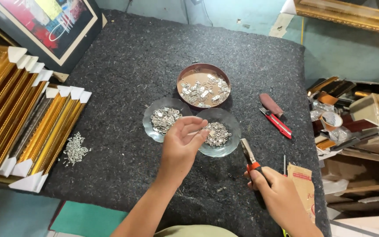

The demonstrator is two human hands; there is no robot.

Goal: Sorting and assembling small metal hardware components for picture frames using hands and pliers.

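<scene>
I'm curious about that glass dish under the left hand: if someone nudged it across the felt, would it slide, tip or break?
The glass dish looks shallow and wide, so it probably won't tip. The felt is rough, so it would likely drag rather than glide. Being thin glass loaded with metal bits, it may feel heavyish and could chip if knocked.

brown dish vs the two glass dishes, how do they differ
The brown dish is opaque with a raised rim and lies farther away; the glass dishes are clear, shallow and nearer the left hand. The right one overlaps the left. All hold small silver metal parts.
</scene>
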